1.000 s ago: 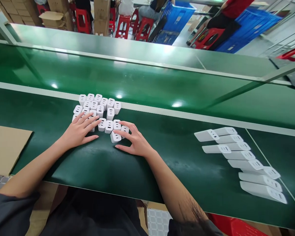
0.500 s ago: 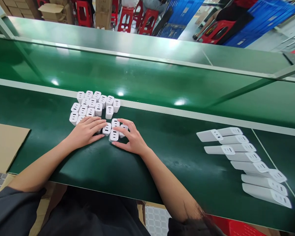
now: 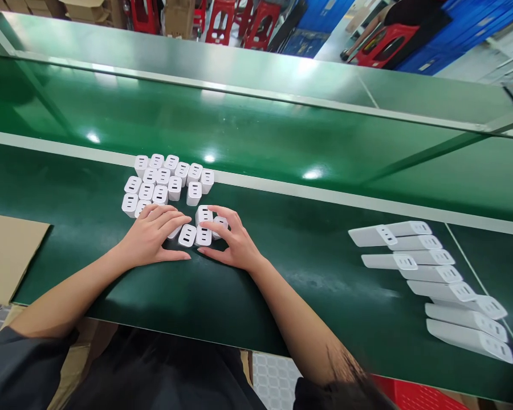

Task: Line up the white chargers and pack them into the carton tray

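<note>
Several white chargers with port slots on their top faces stand close together on the green table. My left hand (image 3: 157, 234) lies palm down over the near edge of the larger cluster, fingers stretched and thumb held apart. It partly covers a few chargers. Just right of its thumb stands a loose charger (image 3: 187, 235), turned at an angle. My right hand (image 3: 233, 239) curls round a small group, its thumb and index finger at opposite sides of a near charger (image 3: 203, 236). A taller-looking charger (image 3: 204, 214) and one under the fingers (image 3: 219, 226) sit beside it.
Behind my hands is the larger charger cluster (image 3: 160, 177). Several more chargers (image 3: 436, 274) stand in staggered rows at the right. A cardboard sheet (image 3: 12, 256) lies at the left edge. A white rail (image 3: 282, 192) runs along the table's back.
My left thumb has spread away from its fingers, and the charger beside it has turned and shifted nearer. My right hand keeps its place round its chargers. The whole view has shifted slightly.
</note>
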A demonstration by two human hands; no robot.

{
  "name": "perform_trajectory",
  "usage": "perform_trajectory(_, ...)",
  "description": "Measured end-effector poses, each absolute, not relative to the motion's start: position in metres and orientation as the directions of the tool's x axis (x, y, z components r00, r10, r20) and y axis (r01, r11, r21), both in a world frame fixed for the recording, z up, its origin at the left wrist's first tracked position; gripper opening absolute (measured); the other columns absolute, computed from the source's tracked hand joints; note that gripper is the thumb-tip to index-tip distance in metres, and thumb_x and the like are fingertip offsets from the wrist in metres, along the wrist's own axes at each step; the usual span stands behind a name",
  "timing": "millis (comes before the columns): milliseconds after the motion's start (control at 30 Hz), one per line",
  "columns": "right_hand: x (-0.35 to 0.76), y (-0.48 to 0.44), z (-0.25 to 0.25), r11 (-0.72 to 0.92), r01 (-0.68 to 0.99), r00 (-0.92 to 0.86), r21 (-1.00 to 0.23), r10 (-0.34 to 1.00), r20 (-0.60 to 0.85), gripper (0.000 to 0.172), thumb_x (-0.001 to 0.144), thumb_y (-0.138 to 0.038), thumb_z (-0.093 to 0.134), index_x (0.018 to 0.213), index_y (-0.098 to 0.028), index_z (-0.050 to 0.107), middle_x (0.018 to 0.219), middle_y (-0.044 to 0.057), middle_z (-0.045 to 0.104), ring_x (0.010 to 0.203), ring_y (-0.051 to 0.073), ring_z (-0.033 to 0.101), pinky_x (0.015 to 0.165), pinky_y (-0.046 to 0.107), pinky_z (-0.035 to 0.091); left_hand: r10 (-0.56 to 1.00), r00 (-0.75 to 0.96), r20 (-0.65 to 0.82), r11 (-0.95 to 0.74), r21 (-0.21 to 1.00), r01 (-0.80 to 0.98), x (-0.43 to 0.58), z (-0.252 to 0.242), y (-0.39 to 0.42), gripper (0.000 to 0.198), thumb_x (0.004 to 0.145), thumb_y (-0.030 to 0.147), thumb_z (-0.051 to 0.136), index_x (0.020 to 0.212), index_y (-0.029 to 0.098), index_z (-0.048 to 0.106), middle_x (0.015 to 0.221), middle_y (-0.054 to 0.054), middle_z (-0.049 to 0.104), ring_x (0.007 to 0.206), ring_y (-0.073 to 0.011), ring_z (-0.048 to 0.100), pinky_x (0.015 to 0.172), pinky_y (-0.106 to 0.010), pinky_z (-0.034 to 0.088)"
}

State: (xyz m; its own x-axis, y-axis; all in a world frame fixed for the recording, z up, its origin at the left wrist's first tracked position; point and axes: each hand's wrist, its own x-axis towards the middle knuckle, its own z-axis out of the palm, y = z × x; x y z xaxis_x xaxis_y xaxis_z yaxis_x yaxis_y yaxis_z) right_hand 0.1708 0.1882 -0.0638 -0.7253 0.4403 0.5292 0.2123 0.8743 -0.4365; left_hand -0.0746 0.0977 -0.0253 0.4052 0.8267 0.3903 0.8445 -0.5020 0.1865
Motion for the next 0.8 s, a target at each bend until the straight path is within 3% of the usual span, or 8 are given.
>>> perform_trajectory(100,0.170,0.188,-0.064,0.872,0.214,-0.720,-0.441,0.446,0.533,0.042,0.088,-0.042,0.072,0.124,-0.027,0.058,0.140,0.015,0.048,0.131,0.031,0.050,0.100,0.052,0.053,0.816,0.395,0.422,-0.503,0.183,0.845,-0.069,-0.030,0.098,0.052,0.086,0.059,0.066,0.118,0.017,0.063,0.117,-0.011,0.069,0.116,-0.0291,0.059,0.099,-0.043,0.040)
perform_trajectory(233,0.171,0.188,-0.064,0.851,0.211,-0.724,-0.481,0.467,0.507,0.039,0.088,-0.039,0.071,0.124,-0.029,0.061,0.142,0.014,0.048,0.131,0.032,0.051,0.100,0.052,0.052,0.809,0.447,0.382,-0.552,0.234,0.800,-0.069,-0.022,0.095,0.032,0.091,0.038,0.062,0.119,0.022,0.066,0.116,-0.009,0.068,0.119,-0.0280,0.057,0.100,-0.044,0.040)
perform_trajectory(333,0.172,0.188,-0.063,0.847,0.193,-0.728,-0.496,0.463,0.507,0.039,0.087,-0.036,0.070,0.125,-0.029,0.062,0.142,0.013,0.048,0.132,0.032,0.050,0.100,0.052,0.052,0.796,0.516,0.316,-0.600,0.302,0.741,-0.073,-0.013,0.093,0.034,0.090,0.024,0.057,0.122,0.026,0.066,0.122,-0.008,0.066,0.122,-0.0278,0.054,0.100,-0.045,0.038)
perform_trajectory(500,0.171,0.188,-0.061,0.860,0.156,-0.727,-0.486,0.433,0.532,0.038,0.087,-0.033,0.070,0.125,-0.028,0.063,0.143,0.014,0.046,0.131,0.033,0.049,0.102,0.053,0.051,0.768,0.582,0.268,-0.637,0.415,0.649,-0.074,-0.010,0.091,0.047,0.083,0.007,0.046,0.118,0.029,0.067,0.114,0.000,0.073,0.124,-0.0235,0.056,0.108,-0.045,0.033)
perform_trajectory(633,0.171,0.188,-0.059,0.881,0.162,-0.738,-0.445,0.408,0.538,0.037,0.087,-0.036,0.070,0.123,-0.028,0.065,0.144,0.013,0.046,0.135,0.033,0.046,0.107,0.056,0.047,0.783,0.539,0.309,-0.620,0.446,0.645,-0.075,-0.008,0.091,0.046,0.084,0.005,0.042,0.117,0.027,0.065,0.124,0.000,0.071,0.128,-0.0206,0.055,0.117,-0.045,0.028)
perform_trajectory(800,0.172,0.183,-0.057,0.909,0.175,-0.777,-0.379,0.364,0.513,0.039,0.086,-0.041,0.071,0.122,-0.029,0.066,0.147,0.010,0.049,0.139,0.035,0.043,0.115,0.060,0.038,0.842,0.486,0.234,-0.539,0.383,0.750,-0.087,0.001,0.093,0.053,0.084,0.016,0.051,0.136,0.023,0.053,0.140,-0.006,0.060,0.135,-0.0277,0.046,0.114,-0.047,0.033)
